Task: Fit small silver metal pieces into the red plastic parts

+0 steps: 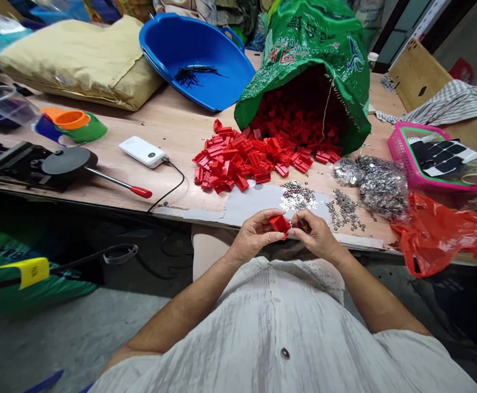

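Note:
My left hand is closed around a small red plastic housing, held just off the table's front edge. Fingertips of my right hand meet the housing's right side. A small dark brown tool shows between the right thumb and fingers; its exact kind is hidden by the grip. Right behind my hands, small silvery metal pieces lie on a grey sheet. More small metal pieces are scattered to the right. A heap of loose red housings spills from a green woven sack.
Bagged metal parts, a pink basket and a red plastic bag lie right. A blue basin stands at the back. Leftward are a white power bank with a cable and a lever press.

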A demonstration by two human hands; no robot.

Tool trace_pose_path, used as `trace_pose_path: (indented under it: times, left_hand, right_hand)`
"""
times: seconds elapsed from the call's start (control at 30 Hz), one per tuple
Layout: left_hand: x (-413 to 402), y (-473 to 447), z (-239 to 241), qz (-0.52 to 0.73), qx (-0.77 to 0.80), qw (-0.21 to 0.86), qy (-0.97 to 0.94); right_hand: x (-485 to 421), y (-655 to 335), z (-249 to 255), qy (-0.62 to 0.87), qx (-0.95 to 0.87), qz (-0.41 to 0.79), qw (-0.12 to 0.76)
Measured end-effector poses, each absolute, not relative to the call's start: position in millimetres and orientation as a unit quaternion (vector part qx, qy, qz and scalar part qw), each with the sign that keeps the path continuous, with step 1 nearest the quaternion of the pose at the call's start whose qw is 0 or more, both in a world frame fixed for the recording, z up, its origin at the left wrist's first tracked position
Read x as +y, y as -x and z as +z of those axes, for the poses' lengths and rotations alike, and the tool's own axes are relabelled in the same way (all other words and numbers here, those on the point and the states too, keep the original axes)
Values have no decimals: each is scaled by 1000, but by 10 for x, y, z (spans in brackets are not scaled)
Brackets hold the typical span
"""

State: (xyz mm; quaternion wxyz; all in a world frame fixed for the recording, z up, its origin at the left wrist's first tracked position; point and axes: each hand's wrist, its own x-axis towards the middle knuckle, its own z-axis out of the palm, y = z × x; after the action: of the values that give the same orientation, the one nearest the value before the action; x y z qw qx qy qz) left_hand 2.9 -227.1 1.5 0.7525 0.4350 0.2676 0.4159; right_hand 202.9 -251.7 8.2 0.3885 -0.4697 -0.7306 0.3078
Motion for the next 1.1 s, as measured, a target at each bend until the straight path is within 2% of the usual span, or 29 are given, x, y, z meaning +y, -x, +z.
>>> trace_pose_path:
  times: [0.17, 0.37, 0.5, 0.7, 1.1]
  left_hand:
    - [-2248, -51, -82, 437, 259, 733, -452]
    - [-2105, 13, -295, 454, 296, 633, -553]
    - [-2009, 80, -379, 409, 353, 528, -655]
    - [-1907, 103, -366, 311, 375, 447, -750]
    - [-1820, 116, -347, 282, 364, 444, -769]
  right_hand:
    - [-2494, -2005, 51, 508, -693, 353, 369]
    - [-2479, -2040, -23, 524, -728, 295, 330]
    - [-2499, -2045, -104, 541, -735, 270, 307]
    - [-2462, -2003, -225, 558, -754, 230, 261]
    - [-2387, -1965, -285, 543, -783, 202, 226]
